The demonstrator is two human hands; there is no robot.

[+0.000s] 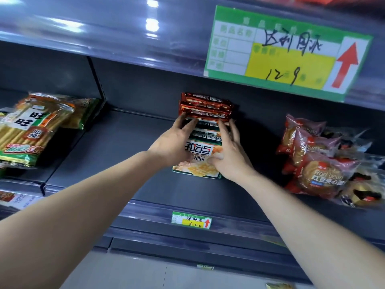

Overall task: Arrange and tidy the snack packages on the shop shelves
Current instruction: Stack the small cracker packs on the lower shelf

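A stack of green and white cracker packages (pixel 199 151) lies flat on the dark grey shelf (pixel 116 147), mid-frame. Behind it, against the back wall, stand several red-brown cracker packages (pixel 205 105). My left hand (pixel 173 140) presses on the left side of the green stack, its fingertips reaching the red packs. On the right side, my right hand (pixel 230 153) holds the same stack, thumb on the top package. Both hands clasp the stack between them.
Rice cracker bags (pixel 29 130) in green and yellow lie at the left. Red bean bread bags (pixel 320 163) are piled at the right. A large green price label (pixel 287 53) hangs from the shelf above; a small one (pixel 191 220) sits on the shelf's front rail.
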